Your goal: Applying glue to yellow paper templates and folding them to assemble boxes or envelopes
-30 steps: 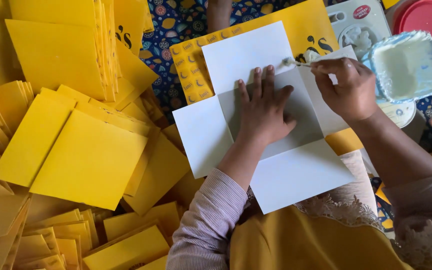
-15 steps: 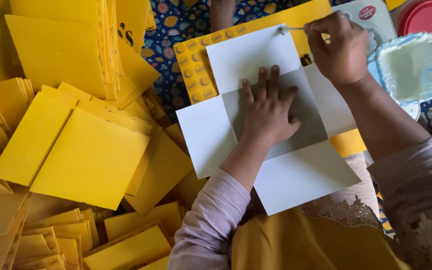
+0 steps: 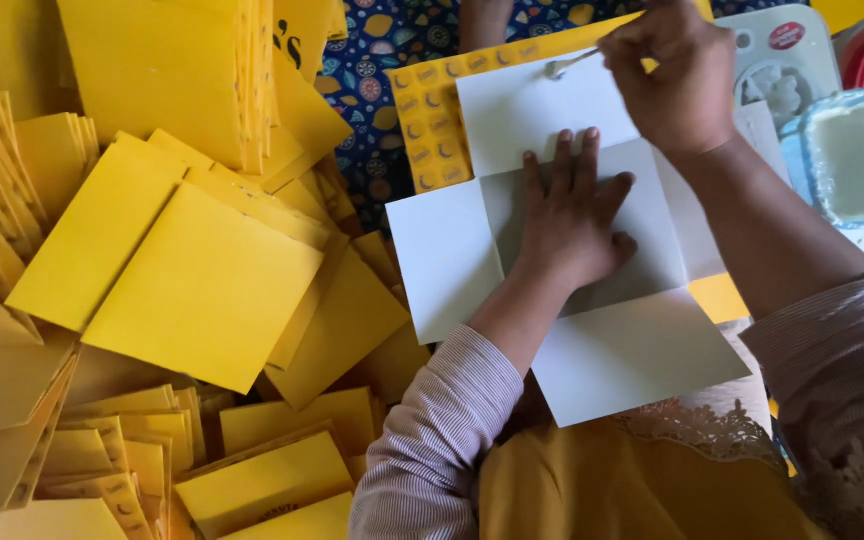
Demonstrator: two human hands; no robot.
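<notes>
White unfolded paper sheet (image 3: 642,350) lies under the flat, spread left hand (image 3: 574,222), while the right hand (image 3: 674,75) pinches a thin brush (image 3: 572,64) at its far edge, yellow square envelopes (image 3: 202,290) piled left.

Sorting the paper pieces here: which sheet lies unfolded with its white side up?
The cross-shaped white sheet under the left hand; the yellow pieces heaped at left are folded, yellow side out.

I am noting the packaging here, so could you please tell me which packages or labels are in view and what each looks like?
White unfolded sheet: centre, flaps spread, pressed flat by the left hand.
Yellow folded envelopes: piled at left, square and flat.
Yellow printed sheet: under the white one, rows of small motifs.
Pale blue tub: right edge, whitish contents.
Red round label: on a white object, top right.
</notes>
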